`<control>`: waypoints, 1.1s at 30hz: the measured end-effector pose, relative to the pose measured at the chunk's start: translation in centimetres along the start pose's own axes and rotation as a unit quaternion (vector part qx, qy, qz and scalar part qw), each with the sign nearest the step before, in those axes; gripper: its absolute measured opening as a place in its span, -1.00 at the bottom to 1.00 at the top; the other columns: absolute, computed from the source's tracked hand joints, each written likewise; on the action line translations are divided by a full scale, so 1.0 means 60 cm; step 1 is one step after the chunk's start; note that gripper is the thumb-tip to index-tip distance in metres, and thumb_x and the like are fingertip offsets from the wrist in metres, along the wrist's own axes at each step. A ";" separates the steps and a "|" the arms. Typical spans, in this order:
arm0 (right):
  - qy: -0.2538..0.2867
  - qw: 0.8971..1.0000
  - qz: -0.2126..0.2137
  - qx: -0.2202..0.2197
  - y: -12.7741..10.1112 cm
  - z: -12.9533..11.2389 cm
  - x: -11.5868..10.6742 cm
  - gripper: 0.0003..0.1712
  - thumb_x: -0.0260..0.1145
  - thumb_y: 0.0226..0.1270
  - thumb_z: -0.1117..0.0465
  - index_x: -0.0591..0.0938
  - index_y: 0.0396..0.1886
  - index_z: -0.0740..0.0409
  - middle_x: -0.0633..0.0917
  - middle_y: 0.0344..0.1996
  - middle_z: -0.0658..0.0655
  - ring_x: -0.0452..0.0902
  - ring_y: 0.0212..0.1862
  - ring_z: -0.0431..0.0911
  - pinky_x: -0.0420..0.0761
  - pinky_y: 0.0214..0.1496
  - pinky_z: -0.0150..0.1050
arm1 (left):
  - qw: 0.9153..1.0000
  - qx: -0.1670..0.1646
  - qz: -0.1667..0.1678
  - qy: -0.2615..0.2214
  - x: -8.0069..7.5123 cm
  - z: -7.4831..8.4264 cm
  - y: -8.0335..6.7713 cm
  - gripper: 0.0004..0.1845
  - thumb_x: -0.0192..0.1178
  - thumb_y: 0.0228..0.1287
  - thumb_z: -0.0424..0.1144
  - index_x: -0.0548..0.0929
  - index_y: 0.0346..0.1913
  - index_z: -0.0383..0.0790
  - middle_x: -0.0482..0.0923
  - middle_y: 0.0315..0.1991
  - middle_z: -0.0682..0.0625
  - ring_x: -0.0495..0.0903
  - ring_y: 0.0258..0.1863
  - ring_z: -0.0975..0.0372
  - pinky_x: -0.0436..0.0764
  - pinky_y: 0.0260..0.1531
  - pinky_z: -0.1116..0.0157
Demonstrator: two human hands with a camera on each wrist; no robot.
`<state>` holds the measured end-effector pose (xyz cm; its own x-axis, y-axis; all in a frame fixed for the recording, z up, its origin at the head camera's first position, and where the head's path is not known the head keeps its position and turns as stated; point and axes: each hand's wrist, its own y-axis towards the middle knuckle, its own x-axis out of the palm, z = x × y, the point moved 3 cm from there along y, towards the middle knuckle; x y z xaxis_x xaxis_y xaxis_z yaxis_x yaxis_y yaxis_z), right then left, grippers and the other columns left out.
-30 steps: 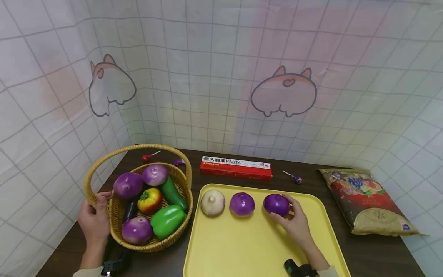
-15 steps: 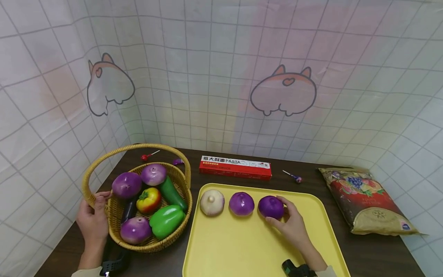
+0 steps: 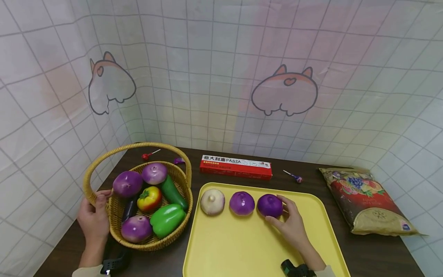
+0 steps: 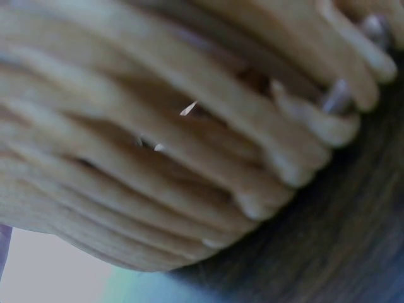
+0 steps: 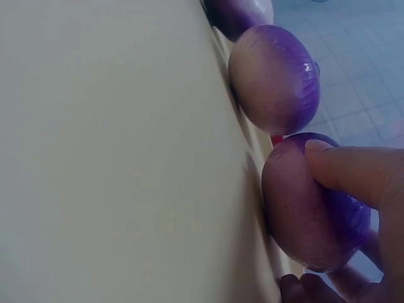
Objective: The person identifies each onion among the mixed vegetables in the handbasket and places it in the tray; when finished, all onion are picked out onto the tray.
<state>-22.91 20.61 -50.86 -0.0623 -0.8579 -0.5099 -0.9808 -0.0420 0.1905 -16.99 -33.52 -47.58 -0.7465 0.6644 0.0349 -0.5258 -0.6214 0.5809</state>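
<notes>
Right hand (image 3: 292,227): fingers curling around 1 purple onion (image 3: 270,205), sitting on the yellow tray (image 3: 242,250) near the tray's far edge, last in a row of 3. Left hand (image 3: 92,221): gripping the wicker basket (image 3: 154,243) rim at the surface's left edge.

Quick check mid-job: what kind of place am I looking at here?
Likely a staged tabletop set, not a real kitchen: a dark table backed by a cartoon-printed tile backdrop, with a wicker basket of glossy vegetables and a yellow tray.
</notes>
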 end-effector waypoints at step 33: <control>-0.009 0.979 0.087 -0.186 -0.006 -0.149 0.022 -0.44 0.46 0.09 0.40 0.58 0.13 0.12 0.50 0.19 0.15 0.47 0.19 0.00 0.53 0.07 -0.35 | 1.000 -0.008 0.000 0.001 -0.002 -0.007 0.002 -0.62 0.10 0.44 -0.17 0.65 -0.12 -0.53 0.71 -0.33 0.20 0.58 -0.34 0.38 0.36 -0.31 0.49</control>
<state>-20.96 14.93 -44.11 -0.2293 -0.8600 -0.4560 -0.8197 -0.0820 0.5669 -17.14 -33.82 -47.86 -0.7474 0.6636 0.0321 -0.5327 -0.6274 0.5680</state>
